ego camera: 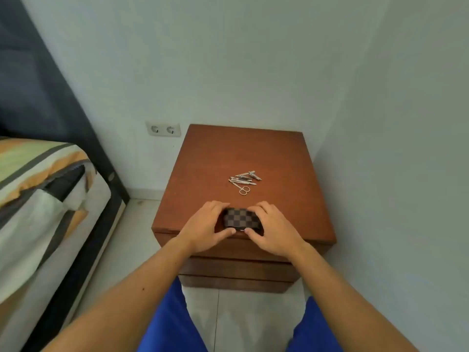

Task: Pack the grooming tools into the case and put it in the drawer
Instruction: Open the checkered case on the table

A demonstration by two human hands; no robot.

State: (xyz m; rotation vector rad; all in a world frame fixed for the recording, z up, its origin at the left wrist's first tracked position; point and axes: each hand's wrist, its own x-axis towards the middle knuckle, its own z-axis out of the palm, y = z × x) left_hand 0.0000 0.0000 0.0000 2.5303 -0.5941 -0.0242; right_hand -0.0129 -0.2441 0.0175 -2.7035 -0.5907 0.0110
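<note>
A small checkered brown case point(241, 218) lies closed at the front edge of the wooden nightstand top point(284, 179). My left hand point(205, 228) grips its left end and my right hand point(272, 231) grips its right end, thumbs on the near side. Further back on the top lies a loose pile of metal grooming tools point(245, 179), with small scissors point(243, 188) at its front. The nightstand's drawers point(238, 269) below are closed.
A bed point(43, 189) with a striped cover stands to the left, its dark headboard against the wall. A double wall socket point(163, 129) sits left of the nightstand. A wall runs close on the right. Tiled floor lies below, between my blue-clad legs.
</note>
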